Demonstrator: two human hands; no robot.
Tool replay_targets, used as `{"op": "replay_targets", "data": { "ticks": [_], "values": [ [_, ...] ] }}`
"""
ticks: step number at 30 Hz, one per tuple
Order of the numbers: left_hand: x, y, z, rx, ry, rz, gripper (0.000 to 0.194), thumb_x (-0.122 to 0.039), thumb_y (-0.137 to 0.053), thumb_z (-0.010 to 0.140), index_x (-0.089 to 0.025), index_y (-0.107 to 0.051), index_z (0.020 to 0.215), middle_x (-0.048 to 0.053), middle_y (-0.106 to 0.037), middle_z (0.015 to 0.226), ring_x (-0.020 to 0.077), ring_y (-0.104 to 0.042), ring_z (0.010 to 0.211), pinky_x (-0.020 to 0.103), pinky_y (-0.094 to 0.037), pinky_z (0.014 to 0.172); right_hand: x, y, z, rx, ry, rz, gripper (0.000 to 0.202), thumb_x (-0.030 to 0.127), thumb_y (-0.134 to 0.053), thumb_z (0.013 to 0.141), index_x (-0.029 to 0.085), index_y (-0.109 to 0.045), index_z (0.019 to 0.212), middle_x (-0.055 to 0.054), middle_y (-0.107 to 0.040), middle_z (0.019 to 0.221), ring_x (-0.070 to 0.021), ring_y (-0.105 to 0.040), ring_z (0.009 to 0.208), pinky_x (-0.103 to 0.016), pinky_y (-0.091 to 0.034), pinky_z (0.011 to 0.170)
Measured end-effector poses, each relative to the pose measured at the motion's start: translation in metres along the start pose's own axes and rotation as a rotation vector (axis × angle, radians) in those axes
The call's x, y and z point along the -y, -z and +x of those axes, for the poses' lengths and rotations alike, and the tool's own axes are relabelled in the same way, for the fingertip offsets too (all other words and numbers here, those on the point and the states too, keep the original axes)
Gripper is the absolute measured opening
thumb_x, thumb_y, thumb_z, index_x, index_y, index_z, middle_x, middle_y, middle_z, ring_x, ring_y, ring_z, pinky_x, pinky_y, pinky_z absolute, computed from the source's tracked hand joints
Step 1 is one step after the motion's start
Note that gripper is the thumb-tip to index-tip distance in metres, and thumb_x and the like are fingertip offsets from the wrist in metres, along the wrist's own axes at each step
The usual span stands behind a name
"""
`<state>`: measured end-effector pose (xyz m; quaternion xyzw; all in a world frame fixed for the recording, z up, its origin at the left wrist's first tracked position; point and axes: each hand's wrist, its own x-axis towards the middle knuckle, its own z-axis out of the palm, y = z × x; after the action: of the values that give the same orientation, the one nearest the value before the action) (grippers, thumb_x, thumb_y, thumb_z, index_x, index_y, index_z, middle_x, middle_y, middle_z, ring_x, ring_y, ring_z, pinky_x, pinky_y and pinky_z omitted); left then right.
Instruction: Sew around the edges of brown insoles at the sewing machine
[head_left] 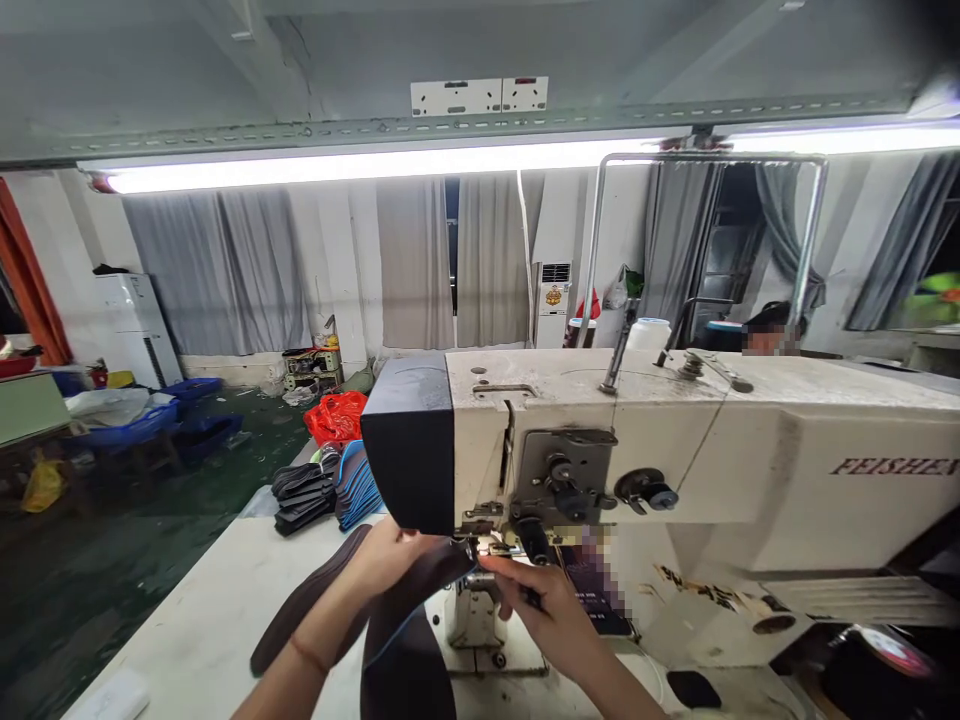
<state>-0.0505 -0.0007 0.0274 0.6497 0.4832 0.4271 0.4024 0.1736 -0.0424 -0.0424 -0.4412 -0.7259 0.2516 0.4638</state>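
Note:
A dark fabric piece with blue edging point(409, 640) reaches up to the needle area of a white sewing machine point(720, 450). My left hand point(390, 558) is closed on the upper left of this piece, thumb on top. On the right, my right hand point(536, 600) has its fingers at the piece's edge beside the needle; a small dark object shows under the fingers, too hidden to name. Another long dark piece point(300, 610) lies on the white table point(195, 610), partly beneath my left forearm.
Stacks of black pieces point(304, 495) and blue-edged pieces point(356, 485) lie behind, near a red plastic bag point(335, 415). Thread spools point(649, 334) stand on the machine. Part of a person's head point(776, 325) shows beyond it. A white object point(112, 697) is at the front left.

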Motion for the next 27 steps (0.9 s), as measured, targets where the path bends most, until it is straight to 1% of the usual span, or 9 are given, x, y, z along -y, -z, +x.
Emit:
{"op": "replay_targets", "data": {
  "ticks": [3,5,6,9,11,15,19,22,27],
  "values": [
    [-0.004,0.015,0.013,0.342,0.132,-0.051,0.025,-0.029,-0.077,0.057,-0.014,-0.072,0.077,0.002,-0.069,0.063,0.0176,-0.059,0.056,0.025,-0.044,0.050,-0.002,-0.001,0.000,-0.003,0.006,0.017,0.038,0.037,-0.046,0.093,0.019,-0.073,0.113,-0.001,-0.067,0.059,-0.0145,-0.064,0.053,-0.025,-0.052,0.062],
    [0.000,0.012,0.002,0.444,0.187,-0.135,0.035,-0.028,-0.079,0.056,-0.015,-0.072,0.088,0.003,-0.072,0.072,0.0170,-0.061,0.059,0.024,-0.046,0.053,-0.006,-0.001,-0.001,-0.002,-0.004,0.026,0.037,0.036,-0.046,0.094,0.021,-0.073,0.114,-0.001,-0.067,0.058,-0.0147,-0.064,0.054,-0.025,-0.052,0.062],
    [0.004,0.007,-0.006,0.462,0.213,-0.202,0.039,-0.028,-0.079,0.056,-0.016,-0.071,0.092,0.003,-0.072,0.076,0.0169,-0.062,0.061,0.024,-0.047,0.055,-0.008,-0.001,-0.001,0.001,-0.008,0.032,0.036,0.036,-0.046,0.094,0.021,-0.072,0.114,0.000,-0.066,0.057,-0.0147,-0.064,0.054,-0.025,-0.052,0.063],
    [0.021,-0.015,-0.031,0.386,0.254,-0.445,0.046,-0.026,-0.083,0.054,-0.017,-0.066,0.096,0.003,-0.072,0.078,0.0180,-0.064,0.067,0.026,-0.050,0.063,-0.013,-0.002,-0.002,0.022,-0.016,0.047,0.036,0.035,-0.048,0.093,0.021,-0.070,0.117,0.000,-0.066,0.058,-0.0149,-0.062,0.055,-0.026,-0.051,0.062],
    [0.032,-0.031,-0.042,0.331,0.231,-0.584,0.049,-0.029,-0.084,0.055,-0.018,-0.063,0.098,0.004,-0.072,0.077,0.0199,-0.066,0.068,0.030,-0.052,0.067,-0.015,-0.002,-0.002,0.020,-0.037,0.041,0.036,0.035,-0.049,0.092,0.021,-0.071,0.117,-0.001,-0.066,0.059,-0.0151,-0.061,0.056,-0.025,-0.050,0.061],
    [0.046,-0.051,-0.053,0.287,0.164,-0.707,0.050,-0.039,-0.082,0.061,-0.018,-0.061,0.102,0.008,-0.072,0.081,0.0218,-0.067,0.070,0.036,-0.053,0.072,-0.016,-0.002,-0.001,0.006,-0.076,-0.008,0.037,0.037,-0.048,0.092,0.020,-0.073,0.114,-0.001,-0.066,0.058,-0.0154,-0.061,0.056,-0.026,-0.050,0.062],
    [0.047,-0.051,-0.064,0.198,0.136,-0.636,0.052,-0.045,-0.080,0.062,-0.019,-0.063,0.104,0.008,-0.072,0.085,0.0236,-0.066,0.079,0.036,-0.051,0.080,-0.014,-0.002,-0.002,-0.007,-0.071,-0.073,0.039,0.042,-0.047,0.094,0.022,-0.073,0.114,-0.001,-0.068,0.059,-0.0158,-0.062,0.057,-0.027,-0.052,0.067],
    [0.043,-0.044,-0.072,0.160,0.179,-0.579,0.058,-0.048,-0.082,0.056,-0.021,-0.067,0.105,0.008,-0.072,0.088,0.0281,-0.066,0.087,0.038,-0.050,0.082,-0.013,-0.002,-0.003,-0.016,-0.065,-0.089,0.043,0.048,-0.045,0.094,0.022,-0.072,0.115,-0.001,-0.069,0.058,-0.0155,-0.063,0.057,-0.026,-0.053,0.067],
    [0.036,-0.036,-0.072,0.170,0.230,-0.694,0.068,-0.046,-0.086,0.049,-0.023,-0.067,0.110,0.009,-0.071,0.105,0.0295,-0.066,0.091,0.039,-0.050,0.084,-0.015,-0.001,-0.005,-0.015,-0.068,-0.140,0.047,0.052,-0.043,0.094,0.023,-0.071,0.117,-0.002,-0.068,0.057,-0.0158,-0.065,0.058,-0.027,-0.054,0.071]
  ]
}}
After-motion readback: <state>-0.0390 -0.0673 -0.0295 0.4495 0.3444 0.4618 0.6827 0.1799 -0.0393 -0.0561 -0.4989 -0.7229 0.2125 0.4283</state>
